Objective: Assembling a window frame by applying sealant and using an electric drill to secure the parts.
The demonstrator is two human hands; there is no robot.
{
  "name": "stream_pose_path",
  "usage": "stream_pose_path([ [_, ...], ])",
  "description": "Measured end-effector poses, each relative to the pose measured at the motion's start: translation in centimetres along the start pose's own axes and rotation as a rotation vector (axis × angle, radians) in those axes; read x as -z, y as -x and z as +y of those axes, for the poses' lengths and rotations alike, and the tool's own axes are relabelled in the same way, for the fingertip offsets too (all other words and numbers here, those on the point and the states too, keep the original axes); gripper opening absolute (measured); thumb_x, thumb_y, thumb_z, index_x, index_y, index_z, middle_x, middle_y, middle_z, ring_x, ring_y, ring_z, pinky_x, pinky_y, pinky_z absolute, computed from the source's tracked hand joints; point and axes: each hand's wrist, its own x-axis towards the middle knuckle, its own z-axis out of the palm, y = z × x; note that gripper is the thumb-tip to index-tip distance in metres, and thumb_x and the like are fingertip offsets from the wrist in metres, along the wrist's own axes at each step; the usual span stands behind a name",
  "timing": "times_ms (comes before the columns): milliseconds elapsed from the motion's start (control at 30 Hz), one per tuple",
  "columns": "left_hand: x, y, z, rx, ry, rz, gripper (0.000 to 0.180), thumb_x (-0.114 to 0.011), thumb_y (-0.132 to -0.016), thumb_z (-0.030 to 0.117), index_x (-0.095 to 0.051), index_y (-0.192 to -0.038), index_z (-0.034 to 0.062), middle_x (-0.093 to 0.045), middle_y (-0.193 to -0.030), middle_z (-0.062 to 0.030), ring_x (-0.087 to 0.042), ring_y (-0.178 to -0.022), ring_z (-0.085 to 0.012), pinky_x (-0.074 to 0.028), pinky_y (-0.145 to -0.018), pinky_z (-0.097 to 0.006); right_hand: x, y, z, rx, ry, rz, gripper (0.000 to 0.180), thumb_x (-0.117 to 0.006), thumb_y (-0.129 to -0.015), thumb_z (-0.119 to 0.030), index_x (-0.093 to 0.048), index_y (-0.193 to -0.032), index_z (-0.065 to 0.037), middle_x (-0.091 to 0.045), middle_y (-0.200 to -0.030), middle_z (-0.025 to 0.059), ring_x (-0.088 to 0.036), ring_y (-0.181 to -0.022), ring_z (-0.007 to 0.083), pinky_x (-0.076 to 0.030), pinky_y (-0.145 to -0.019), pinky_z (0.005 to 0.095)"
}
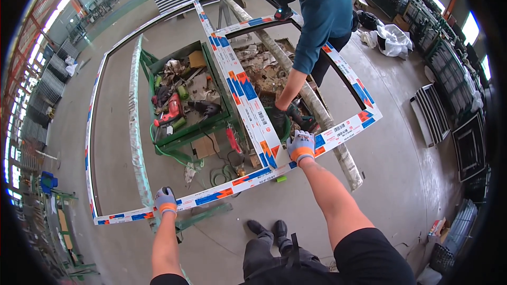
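Note:
A large window frame [222, 192] wrapped in white film with orange and blue patches lies flat on padded trestle beams. My left hand [166, 201], in a grey and orange glove, grips the frame's near rail close to its left end. My right hand [301, 146], gloved the same way, holds the near rail where the middle bar [240, 87] meets it. Across the frame a person in a blue top [322, 16] leans over it, one dark-gloved hand [278, 119] down beside the middle bar.
A green cart [182, 100] with a red drill and other tools stands under the frame. A padded beam [135, 126] runs on the left, another [317, 111] on the right. Stacked frames [438, 113] lie to the right. A white sack [393, 39] sits behind the person.

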Motion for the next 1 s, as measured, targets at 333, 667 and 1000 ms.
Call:
stream_pose_path([
  [333,0.6,0.3,0.6,0.02,-0.027,-0.016,0.033,-0.058,-0.09,0.034,-0.064,-0.106,0.0065,-0.067,-0.106,-0.0161,-0.063,-0.099,-0.0333,-0.049,-0.088,-0.041,0.3,0.2,0.0,-0.011,-0.008,0.004,0.037,-0.057,-0.085,-0.038,-0.064,-0.101,-0.005,-0.064,-0.105,0.0142,-0.058,-0.106,0.0299,-0.038,-0.099,0.0422],
  [667,-0.6,-0.2,-0.3,0.008,-0.09,0.003,0.035,-0.056,-0.091,0.036,-0.062,-0.11,0.0073,-0.066,-0.105,-0.016,-0.061,-0.1,-0.0333,-0.048,-0.089,-0.042,1.3,-0.1,-0.4,-0.024,-0.03,-0.055,0.038,-0.055,-0.086,-0.037,-0.064,-0.105,-0.004,-0.064,-0.109,0.0155,-0.057,-0.108,0.0309,-0.037,-0.1,0.0424],
  [1000,-0.1,0.3,0.2,-0.013,-0.048,0.028,0.033,-0.057,-0.09,0.034,-0.063,-0.108,0.0063,-0.067,-0.102,-0.0166,-0.063,-0.097,-0.0344,-0.049,-0.085,-0.042,0.1,0.0,0.1,-0.006,-0.014,-0.001,0.035,-0.054,-0.086,-0.036,-0.065,-0.1,-0.006,-0.066,-0.105,0.0136,-0.059,-0.104,0.0283,-0.039,-0.094,0.0408],
])
